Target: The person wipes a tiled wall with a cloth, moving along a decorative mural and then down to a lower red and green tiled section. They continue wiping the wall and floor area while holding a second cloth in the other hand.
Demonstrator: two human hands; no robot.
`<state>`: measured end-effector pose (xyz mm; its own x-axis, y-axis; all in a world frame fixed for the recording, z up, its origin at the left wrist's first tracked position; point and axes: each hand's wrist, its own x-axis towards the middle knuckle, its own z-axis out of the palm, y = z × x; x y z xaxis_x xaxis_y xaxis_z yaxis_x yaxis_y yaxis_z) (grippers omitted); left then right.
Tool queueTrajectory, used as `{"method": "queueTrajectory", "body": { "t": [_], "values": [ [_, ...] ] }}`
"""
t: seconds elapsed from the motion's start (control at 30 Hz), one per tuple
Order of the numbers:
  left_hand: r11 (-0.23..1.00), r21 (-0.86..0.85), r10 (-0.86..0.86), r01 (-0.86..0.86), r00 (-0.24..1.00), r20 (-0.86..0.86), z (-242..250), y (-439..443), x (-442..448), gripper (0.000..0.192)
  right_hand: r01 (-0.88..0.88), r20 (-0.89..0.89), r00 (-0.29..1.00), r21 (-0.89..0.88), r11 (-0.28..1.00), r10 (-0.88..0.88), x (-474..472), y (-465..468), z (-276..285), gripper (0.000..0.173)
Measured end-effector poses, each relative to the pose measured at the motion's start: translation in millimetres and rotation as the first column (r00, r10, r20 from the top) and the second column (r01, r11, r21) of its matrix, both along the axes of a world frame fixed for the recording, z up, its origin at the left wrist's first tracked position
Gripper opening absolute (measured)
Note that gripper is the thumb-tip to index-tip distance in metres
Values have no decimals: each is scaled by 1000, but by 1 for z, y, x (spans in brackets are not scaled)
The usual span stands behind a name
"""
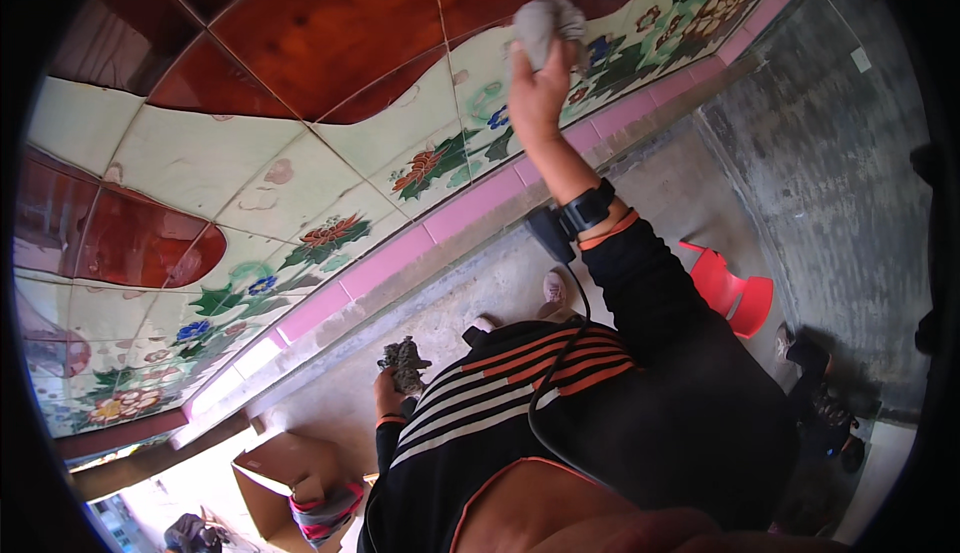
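Note:
My right hand (541, 95) presses a grey cloth (538, 24) against a glazed ceramic tile wall (390, 170). The cloth lies bunched under the fingers, where red-brown tiles border cream ones. Raised green leaves and coloured flowers (420, 170) run along the lower part of the mural. Low at my side, away from the wall, my left hand (388, 395) grips a crumpled dark grey rag (405, 365). A black strap with a device (587, 210) sits on my right wrist, and a cable trails from it over my striped top.
Pink edging tiles (465, 208) and a concrete ledge run below the mural. Behind my right arm stands a red plastic chair (731, 290). Another person (814, 380) is at the right rim. An open cardboard box (289, 470) with striped fabric (326, 512) is at lower left.

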<state>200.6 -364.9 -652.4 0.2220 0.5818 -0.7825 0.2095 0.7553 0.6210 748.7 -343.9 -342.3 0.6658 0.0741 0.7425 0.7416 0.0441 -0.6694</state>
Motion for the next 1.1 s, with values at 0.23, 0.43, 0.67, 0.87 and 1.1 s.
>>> {"method": "queueTrajectory", "body": {
  "t": [0.23,0.43,0.67,0.87,1.1],
  "values": [
    [968,-123,220,-217,975,14,-11,-1,-3,24,108,36,993,81,991,-111,19,-22,10,43],
    [703,372,-420,606,776,-470,-25,-24,-84,33,297,-350,917,274,915,-192,142,-24,1,34],
    [797,428,-340,426,903,-264,-71,-33,-124,50,92,-103,991,81,992,-84,35,-4,-67,39],
    [777,553,-361,301,933,-2,-17,20,-26,19,16,-328,945,6,1000,-13,27,-49,-69,42],
    [808,539,-314,240,948,49,-35,12,-10,25,126,-422,883,-206,970,-204,130,-58,-39,43]
  ]
}}
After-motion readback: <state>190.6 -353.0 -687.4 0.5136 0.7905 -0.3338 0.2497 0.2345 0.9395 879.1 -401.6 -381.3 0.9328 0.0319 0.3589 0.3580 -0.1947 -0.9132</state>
